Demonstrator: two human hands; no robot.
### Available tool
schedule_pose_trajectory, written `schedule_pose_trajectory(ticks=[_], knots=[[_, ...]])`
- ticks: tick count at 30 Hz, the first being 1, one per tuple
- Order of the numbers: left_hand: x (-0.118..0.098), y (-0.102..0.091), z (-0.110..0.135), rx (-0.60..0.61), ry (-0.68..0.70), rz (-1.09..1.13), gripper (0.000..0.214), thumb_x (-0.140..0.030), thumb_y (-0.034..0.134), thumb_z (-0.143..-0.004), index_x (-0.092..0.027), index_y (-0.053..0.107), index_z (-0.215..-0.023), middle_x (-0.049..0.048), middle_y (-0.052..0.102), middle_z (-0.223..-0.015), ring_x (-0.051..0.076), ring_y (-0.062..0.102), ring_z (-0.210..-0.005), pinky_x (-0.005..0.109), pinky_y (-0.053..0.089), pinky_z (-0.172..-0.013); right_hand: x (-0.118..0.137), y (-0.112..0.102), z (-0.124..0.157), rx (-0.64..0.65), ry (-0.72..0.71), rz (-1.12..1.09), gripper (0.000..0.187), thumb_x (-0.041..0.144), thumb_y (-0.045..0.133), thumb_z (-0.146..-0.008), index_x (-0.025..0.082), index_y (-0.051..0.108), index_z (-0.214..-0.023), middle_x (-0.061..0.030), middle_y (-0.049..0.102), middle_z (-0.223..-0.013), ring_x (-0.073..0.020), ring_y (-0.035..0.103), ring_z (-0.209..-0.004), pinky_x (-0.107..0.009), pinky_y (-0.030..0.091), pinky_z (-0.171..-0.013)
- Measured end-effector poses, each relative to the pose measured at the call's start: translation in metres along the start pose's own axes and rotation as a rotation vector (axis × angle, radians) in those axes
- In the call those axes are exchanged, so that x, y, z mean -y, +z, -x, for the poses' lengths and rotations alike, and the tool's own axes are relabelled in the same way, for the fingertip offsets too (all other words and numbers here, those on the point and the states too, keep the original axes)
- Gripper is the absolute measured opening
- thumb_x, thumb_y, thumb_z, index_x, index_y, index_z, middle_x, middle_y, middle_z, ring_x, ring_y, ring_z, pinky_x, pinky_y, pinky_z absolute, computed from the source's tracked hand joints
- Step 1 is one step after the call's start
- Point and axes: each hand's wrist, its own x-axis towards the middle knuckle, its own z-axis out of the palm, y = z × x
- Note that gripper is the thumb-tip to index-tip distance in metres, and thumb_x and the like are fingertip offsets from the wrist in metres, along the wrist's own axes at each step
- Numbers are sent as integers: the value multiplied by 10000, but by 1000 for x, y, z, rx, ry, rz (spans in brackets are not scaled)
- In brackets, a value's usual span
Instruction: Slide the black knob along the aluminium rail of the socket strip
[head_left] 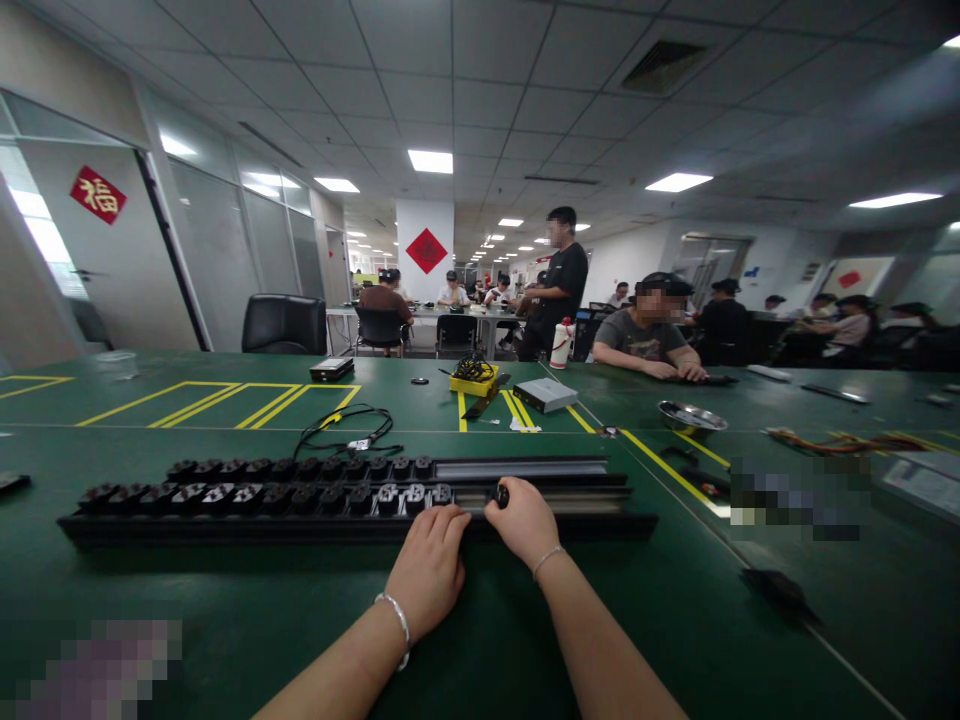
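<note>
Two long black power-track rails lie side by side across the green table. The front rail (247, 530) carries a row of black socket modules (304, 497) on its left and middle stretch, and its channel is bare to the right. Over the front rail's edge, beside the last module, the fingers of my left hand (431, 560) are curled closed. My right hand (529, 525) pinches a small black socket module (501, 494) at the bare channel. Its lower part is hidden by my fingers. Behind, the back rail (525, 467) holds a similar row of modules.
Beyond the rails lie a black cable (375, 432), a yellow box (474, 380) with coiled wire, a grey drive (545, 395) and a metal bowl (694, 416). A seated person (641, 340) is across the table at the right. Black pieces (780, 590) lie right of my arms.
</note>
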Motion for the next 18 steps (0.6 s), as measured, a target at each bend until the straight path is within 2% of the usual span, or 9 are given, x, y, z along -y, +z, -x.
schedule_pose_trajectory(ticks=[9, 18], knots=[[0, 0, 0, 0, 0, 6, 495, -62, 421, -665, -188, 438, -1143, 74, 493, -1161, 226, 422, -1096, 451, 315, -969, -4, -1, -1, -16, -40, 42, 145, 273, 513, -671, 178, 580, -758, -59, 609, -813, -180, 523, -851, -247, 333, -796], [1, 1, 0, -2, 6, 3, 504, -65, 429, -660, -181, 431, -1150, 72, 487, -1162, 223, 412, -1102, 435, 307, -978, -2, -2, -2, 12, -4, 50, 118, 257, 507, -668, 181, 572, -731, -57, 608, -803, -175, 518, -841, -242, 337, -779]])
